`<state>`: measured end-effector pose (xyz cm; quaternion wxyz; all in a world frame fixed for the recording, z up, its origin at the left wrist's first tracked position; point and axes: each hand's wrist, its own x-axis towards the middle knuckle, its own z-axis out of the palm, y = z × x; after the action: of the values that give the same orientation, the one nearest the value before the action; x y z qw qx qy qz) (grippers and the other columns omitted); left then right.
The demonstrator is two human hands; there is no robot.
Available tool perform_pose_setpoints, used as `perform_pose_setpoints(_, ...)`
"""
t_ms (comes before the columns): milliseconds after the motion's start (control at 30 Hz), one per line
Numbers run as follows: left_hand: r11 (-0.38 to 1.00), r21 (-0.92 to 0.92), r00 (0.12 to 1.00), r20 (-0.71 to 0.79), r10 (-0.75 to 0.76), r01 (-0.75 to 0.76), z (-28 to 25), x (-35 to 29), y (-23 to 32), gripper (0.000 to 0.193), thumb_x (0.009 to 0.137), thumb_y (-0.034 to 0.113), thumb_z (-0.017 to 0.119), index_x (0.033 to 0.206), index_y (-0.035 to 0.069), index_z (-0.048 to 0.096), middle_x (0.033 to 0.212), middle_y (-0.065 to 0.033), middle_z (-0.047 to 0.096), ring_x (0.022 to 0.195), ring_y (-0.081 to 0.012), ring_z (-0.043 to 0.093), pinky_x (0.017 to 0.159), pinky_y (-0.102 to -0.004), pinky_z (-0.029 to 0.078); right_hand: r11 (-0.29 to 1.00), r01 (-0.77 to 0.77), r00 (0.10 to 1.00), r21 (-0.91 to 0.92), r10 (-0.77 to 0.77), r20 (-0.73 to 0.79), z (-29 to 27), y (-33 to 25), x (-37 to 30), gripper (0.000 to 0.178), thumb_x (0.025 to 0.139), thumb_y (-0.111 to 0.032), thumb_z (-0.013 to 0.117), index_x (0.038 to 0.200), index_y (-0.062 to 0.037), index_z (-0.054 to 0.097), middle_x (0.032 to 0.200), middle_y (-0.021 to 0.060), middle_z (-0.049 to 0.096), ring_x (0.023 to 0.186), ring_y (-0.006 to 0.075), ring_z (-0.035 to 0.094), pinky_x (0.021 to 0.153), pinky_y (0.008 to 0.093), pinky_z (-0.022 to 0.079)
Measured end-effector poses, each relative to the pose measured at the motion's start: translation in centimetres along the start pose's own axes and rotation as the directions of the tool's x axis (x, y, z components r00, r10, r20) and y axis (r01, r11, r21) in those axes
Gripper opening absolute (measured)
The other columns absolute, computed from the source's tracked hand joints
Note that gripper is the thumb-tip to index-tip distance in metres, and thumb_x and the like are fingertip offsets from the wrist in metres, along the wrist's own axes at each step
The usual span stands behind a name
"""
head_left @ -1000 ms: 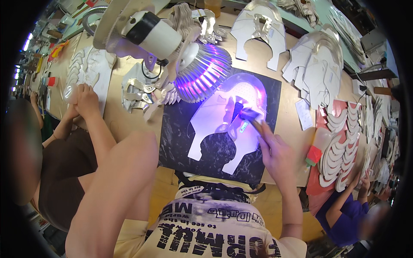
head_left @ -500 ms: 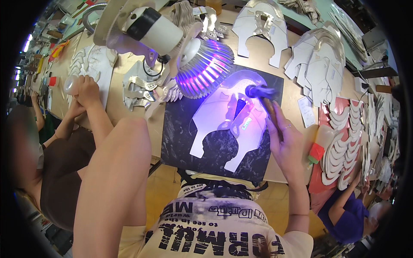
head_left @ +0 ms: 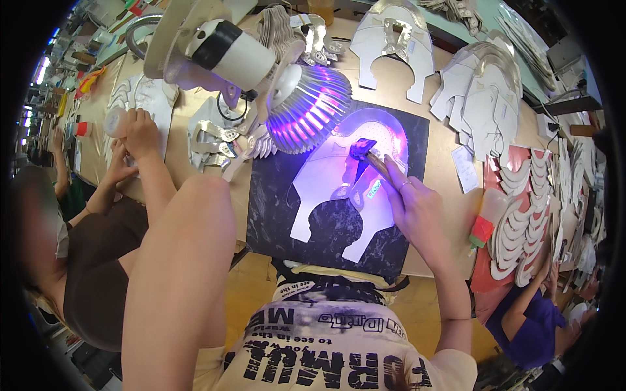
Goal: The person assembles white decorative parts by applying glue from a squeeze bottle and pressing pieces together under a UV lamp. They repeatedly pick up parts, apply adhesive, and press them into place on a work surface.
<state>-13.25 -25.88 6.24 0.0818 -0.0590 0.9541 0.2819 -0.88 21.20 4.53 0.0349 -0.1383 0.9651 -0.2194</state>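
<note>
In my right hand (head_left: 417,208) is a hammer (head_left: 378,164), fingers closed round its wooden handle. Its dark head is over the dark gap in the middle of a white, horseshoe-shaped shoe upper (head_left: 319,166); whether it touches cannot be told. The upper lies flat on a black slab (head_left: 274,231), its two legs toward me, with shiny trim round the gap. Purple light from a ribbed lamp (head_left: 310,107) falls on it. My left arm (head_left: 179,280) rises bent at the lower left; its hand is not visible.
Further uppers (head_left: 394,42) and a stack of them (head_left: 486,98) lie behind and right. Shiny pieces (head_left: 212,130) sit left of the slab. A bottle (head_left: 486,218) stands near curved white strips (head_left: 515,225). A co-worker's hand (head_left: 140,133) holds a bottle at left.
My right hand has brought the hammer left and slightly nearer me, from the upper's right edge to its central gap. The slab and upper stay about in place.
</note>
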Motion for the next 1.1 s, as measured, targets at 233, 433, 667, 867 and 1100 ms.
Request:
perform_pose_setpoints(233, 1.000, -0.003, 1.000, -0.006, -0.006, 0.006, -0.1, -0.3, 0.1, 0.042, 0.096, 0.026, 0.063, 0.133, 0.008, 0.057, 0.119, -0.0142, 0.062, 0.112, -0.0268, 0.058, 0.096, -0.0399, 0.045, 0.995, -0.032, 0.996, 0.094, 0.023, 0.089, -0.3, -1.4, -1.1, 0.046, 0.096, -0.019, 0.062, 0.141, -0.0155, 0.054, 0.071, 0.0138, 0.057, 0.055, 0.0307, 0.060, 0.051, 0.0435, 0.047)
perform_pose_setpoints(433, 1.000, -0.017, 1.000, -0.023, 0.011, -0.012, 1.9, -1.3, 1.0, 0.042, 0.096, 0.026, 0.063, 0.133, 0.008, 0.056, 0.118, -0.0142, 0.063, 0.111, -0.0265, 0.059, 0.095, -0.0395, 0.046, 0.973, 0.074, 0.988, 0.216, -0.041, -0.152, -0.5, -1.0, -3.2, 0.045, 0.094, -0.018, 0.064, 0.138, -0.0127, 0.056, 0.074, 0.0147, 0.061, 0.060, 0.0332, 0.063, 0.054, 0.0432, 0.050)
perform_pose_setpoints(667, 0.999, -0.041, 0.998, -0.052, 0.030, -0.032, 3.8, -1.5, 2.3, 0.042, 0.096, 0.026, 0.063, 0.133, 0.008, 0.056, 0.117, -0.0142, 0.063, 0.109, -0.0262, 0.059, 0.094, -0.0390, 0.046, 0.613, -0.248, 0.959, 0.750, 0.265, 0.101, 0.1, 2.0, -4.3, 0.039, 0.097, -0.016, 0.063, 0.133, -0.0019, 0.058, 0.067, 0.0047, 0.061, 0.051, 0.0109, 0.056, 0.048, 0.0258, 0.045)
perform_pose_setpoints(867, 0.996, -0.067, 0.997, -0.060, 0.049, -0.053, 5.0, -1.3, 3.0, 0.042, 0.097, 0.027, 0.062, 0.134, 0.008, 0.056, 0.117, -0.0142, 0.063, 0.108, -0.0259, 0.060, 0.093, -0.0386, 0.047, 0.855, -0.506, 0.811, -0.118, 0.425, -0.403, -2.7, 6.6, -5.1, 0.049, 0.095, -0.028, 0.066, 0.134, -0.0008, 0.054, 0.094, 0.0145, 0.061, 0.078, 0.0224, 0.061, 0.069, 0.0365, 0.051)
perform_pose_setpoints(1100, 0.993, -0.097, 0.996, -0.069, 0.056, -0.062, 4.7, -1.4, 3.0, 0.042, 0.097, 0.027, 0.062, 0.134, 0.008, 0.056, 0.116, -0.0143, 0.063, 0.106, -0.0255, 0.060, 0.091, -0.0382, 0.047, 0.931, -0.324, 0.913, 0.166, 0.353, -0.202, 1.5, 1.1, 1.3, 0.056, 0.085, -0.032, 0.076, 0.127, 0.0004, 0.058, 0.108, 0.0164, 0.059, 0.092, 0.0310, 0.061, 0.083, 0.0414, 0.050)
